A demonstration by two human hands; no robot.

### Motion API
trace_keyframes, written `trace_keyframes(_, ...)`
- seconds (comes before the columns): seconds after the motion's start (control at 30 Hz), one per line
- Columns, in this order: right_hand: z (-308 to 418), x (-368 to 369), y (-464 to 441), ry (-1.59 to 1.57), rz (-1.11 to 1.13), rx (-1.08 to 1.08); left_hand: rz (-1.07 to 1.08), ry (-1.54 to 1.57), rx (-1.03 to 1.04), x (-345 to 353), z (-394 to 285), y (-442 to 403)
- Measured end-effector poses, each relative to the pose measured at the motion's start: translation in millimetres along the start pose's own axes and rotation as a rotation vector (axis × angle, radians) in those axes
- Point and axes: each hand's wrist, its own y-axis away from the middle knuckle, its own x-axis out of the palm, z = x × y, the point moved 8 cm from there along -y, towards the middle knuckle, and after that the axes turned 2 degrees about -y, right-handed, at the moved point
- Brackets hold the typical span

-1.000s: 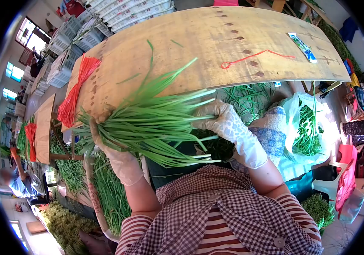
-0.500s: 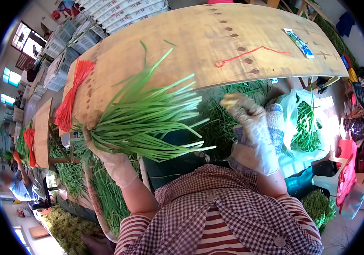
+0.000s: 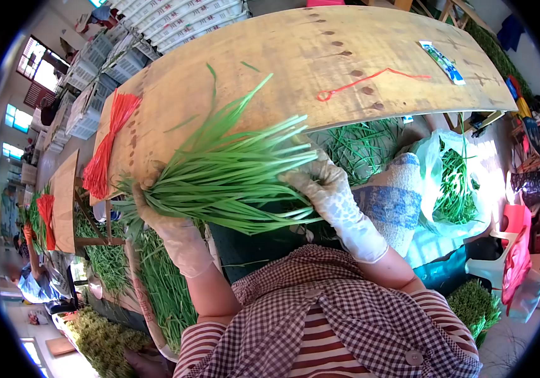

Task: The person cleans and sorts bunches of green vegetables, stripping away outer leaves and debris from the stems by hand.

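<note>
A loose bunch of garlic chives (image 3: 219, 173) lies sideways in front of me over the table's near edge, pale stem ends to the right and leaf tips to the left. My left hand (image 3: 163, 211), in a whitish thin glove, is wrapped round the leafy end. At the stem ends, my gloved right hand (image 3: 320, 183) has its fingers closed on some of the stalks; its fingertips are partly hidden by them. A few single leaves stick up out of the bunch. On the wooden table (image 3: 251, 44) lies a looped red tie (image 3: 370, 79), beyond the stems.
A bundle of red ties (image 3: 112, 145) hangs over the table's left edge. A blue-and-white packet (image 3: 443, 63) lies at the far right. A plastic bag of greens (image 3: 452, 189) stands right of my knee, a basket of chives (image 3: 166, 290) at lower left. Another person (image 3: 37, 277) sits far left.
My right hand has come left and down from beside the bunch and closed on the stem ends. The bunch has shifted slightly right, still in my left hand.
</note>
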Motion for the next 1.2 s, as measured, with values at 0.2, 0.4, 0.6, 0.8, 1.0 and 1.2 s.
trace_keyframes(0.2, 0, -69, 6, -0.334, -0.081, 0.090, 0.063, -0.001, 0.000, 7, -16, -1)
trace_keyframes(0.4, -27, -150, 3, 0.951, -0.264, -0.065, -0.028, -0.075, 0.086, 10, -28, 9)
trace_keyframes(0.6, 50, -49, -7, 0.078, 0.022, 0.028, 0.072, 0.017, 0.043, 11, -14, 7)
trace_keyframes(0.8, 18, -28, -14, 0.137, 0.102, 0.253, 0.113, 0.055, 0.053, -14, -27, -3)
trace_keyframes(1.0, 20, 4, -15, -0.034, 0.362, 0.402, 0.077, -0.123, 0.094, -46, -30, -6)
trace_keyframes(1.2, 6, 27, -4, -0.394, 0.303, 0.379, 0.106, -0.015, -0.020, -17, 4, -2)
